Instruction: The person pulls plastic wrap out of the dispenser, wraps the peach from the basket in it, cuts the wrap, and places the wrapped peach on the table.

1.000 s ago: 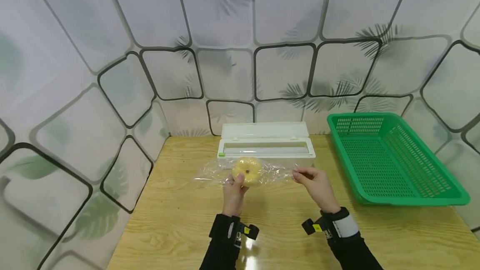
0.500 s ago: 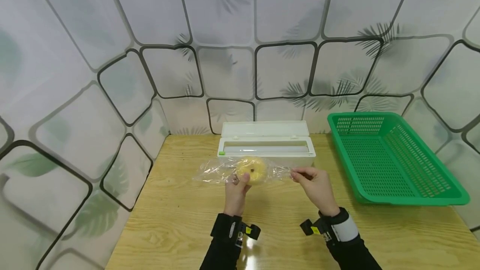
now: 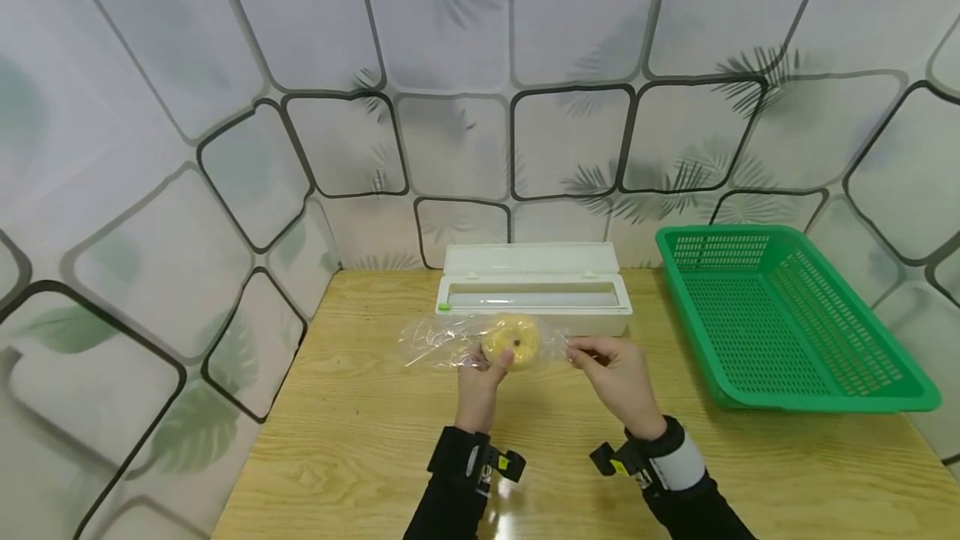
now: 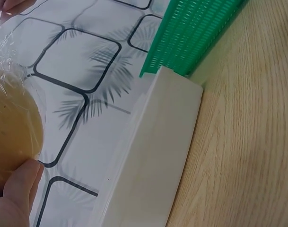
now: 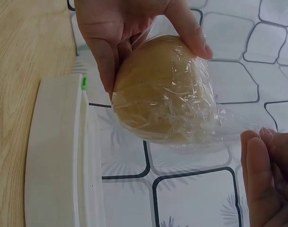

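A round yellow pear point(image 3: 512, 333) with a small dark spot facing up is wrapped in clear cling film point(image 3: 435, 343). My left hand point(image 3: 477, 394) grips the pear from below and the left, its thumb over the front. A loose tail of film spreads out past that hand to the left. At the other side, my right hand point(image 3: 618, 383) pinches the film's right end between thumb and fingertips. In the right wrist view the film lies wrinkled over the pear point(image 5: 158, 90) and narrows to a twisted strip at the right fingers point(image 5: 257, 161).
Behind the hands stands a white cling film dispenser point(image 3: 600, 324), lid raised, with a film roll inside and a green slider point(image 3: 444, 307) at its left. A green plastic basket point(image 3: 720, 373) stands at the right of the wooden table point(image 3: 330, 440). Patterned wall covering rises behind.
The left hand and the pear have shifted slightly right. The right hand has come left toward the pear, so the film stretch between them is shorter.
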Demonstrator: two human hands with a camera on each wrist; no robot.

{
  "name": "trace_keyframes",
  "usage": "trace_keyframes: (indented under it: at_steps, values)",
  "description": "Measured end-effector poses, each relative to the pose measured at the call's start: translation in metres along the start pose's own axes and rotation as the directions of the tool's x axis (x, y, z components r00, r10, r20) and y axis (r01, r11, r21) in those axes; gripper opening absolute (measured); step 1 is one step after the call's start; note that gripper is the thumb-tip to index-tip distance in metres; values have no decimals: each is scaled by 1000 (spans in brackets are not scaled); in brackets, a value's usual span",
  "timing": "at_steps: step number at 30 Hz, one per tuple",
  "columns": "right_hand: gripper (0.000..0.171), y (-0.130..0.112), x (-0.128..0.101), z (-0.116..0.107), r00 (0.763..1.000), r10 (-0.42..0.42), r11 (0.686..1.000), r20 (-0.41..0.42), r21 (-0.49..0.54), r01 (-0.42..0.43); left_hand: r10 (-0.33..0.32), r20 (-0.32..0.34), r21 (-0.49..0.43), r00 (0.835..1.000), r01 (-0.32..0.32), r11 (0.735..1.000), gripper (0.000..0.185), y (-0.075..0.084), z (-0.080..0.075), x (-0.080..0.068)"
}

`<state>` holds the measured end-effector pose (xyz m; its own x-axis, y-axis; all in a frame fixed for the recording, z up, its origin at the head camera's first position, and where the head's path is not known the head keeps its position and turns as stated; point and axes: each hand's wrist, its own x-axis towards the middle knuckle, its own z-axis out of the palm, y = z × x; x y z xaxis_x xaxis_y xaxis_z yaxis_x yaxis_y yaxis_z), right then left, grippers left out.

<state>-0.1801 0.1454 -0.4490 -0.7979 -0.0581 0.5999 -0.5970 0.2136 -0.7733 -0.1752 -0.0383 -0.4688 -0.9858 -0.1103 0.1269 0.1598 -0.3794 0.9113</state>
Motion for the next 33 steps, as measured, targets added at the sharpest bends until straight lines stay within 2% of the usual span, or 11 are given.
trace_keyframes:
  at_steps: [1,2,7,11,17,21,25,33]
  values:
    - [9,-23,5,1,1000,23,999,-5,-45,-23,1,3,16,1000,-1,1000,39,-1,0,0]
    - [8,-35,6,2,999,52,994,1,-92,-52,2,6,27,1000,-3,1000,40,-1,1,0]
    - [9,-65,12,8,993,114,982,11,-155,-111,15,28,31,999,-16,999,43,-3,4,0]
    - [10,-82,15,12,993,113,979,13,-174,-110,42,40,18,998,-42,999,46,-3,7,-1]
    - [8,-62,11,17,996,82,976,27,-202,-75,29,20,30,999,-30,999,53,-3,13,-3]
    - [8,-46,8,20,996,79,975,44,-211,-68,16,6,93,1000,-16,996,58,-1,16,-4]
    - [8,-44,7,22,996,75,977,45,-205,-65,-1,-1,144,1000,1,990,63,0,17,-6]
    - [14,-37,6,27,994,91,972,52,-220,-78,60,-6,234,998,-57,970,68,2,17,-6]
